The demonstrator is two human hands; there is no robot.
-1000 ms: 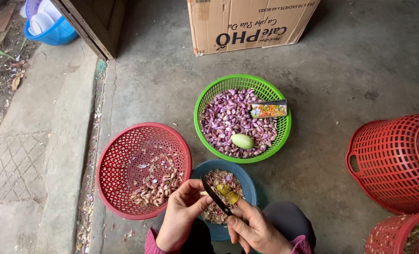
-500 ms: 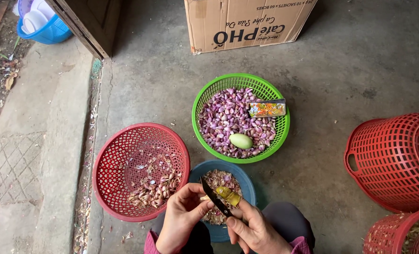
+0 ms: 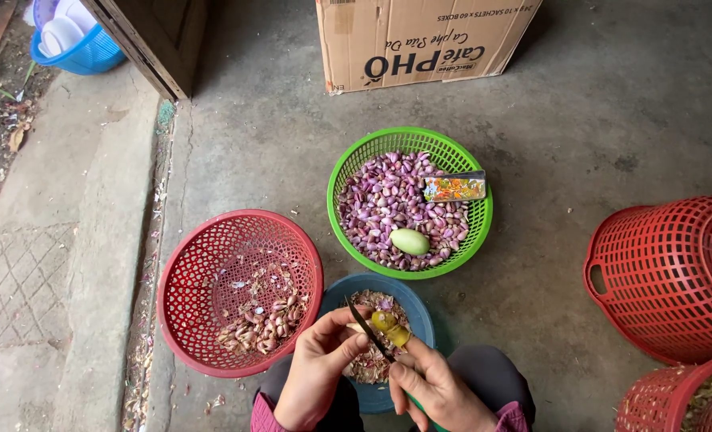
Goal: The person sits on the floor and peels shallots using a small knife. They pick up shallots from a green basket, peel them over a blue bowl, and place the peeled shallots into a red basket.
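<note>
My left hand (image 3: 318,370) pinches a small pale clove (image 3: 358,327) between thumb and fingers. My right hand (image 3: 436,392) grips a knife with a dark blade (image 3: 362,324) and a yellow handle (image 3: 388,326), the blade resting against the clove. Both hands hover over a blue bowl (image 3: 425,314) filled with papery peels. To the left sits a red basket (image 3: 212,256) with some cloves at its bottom. Beyond it a green basket (image 3: 348,168) holds several purple cloves, a pale green oval object (image 3: 410,241) and a small colourful packet (image 3: 454,188).
A cardboard box (image 3: 420,36) stands at the back on the concrete floor. Two red mesh baskets (image 3: 676,272) sit at the right edge. A blue basket with white cups (image 3: 72,40) is at the top left, beside a wooden door edge (image 3: 144,44).
The hands shifted slightly lower and right over the blue bowl, and the knife blade turned a little against the clove. The baskets have not moved.
</note>
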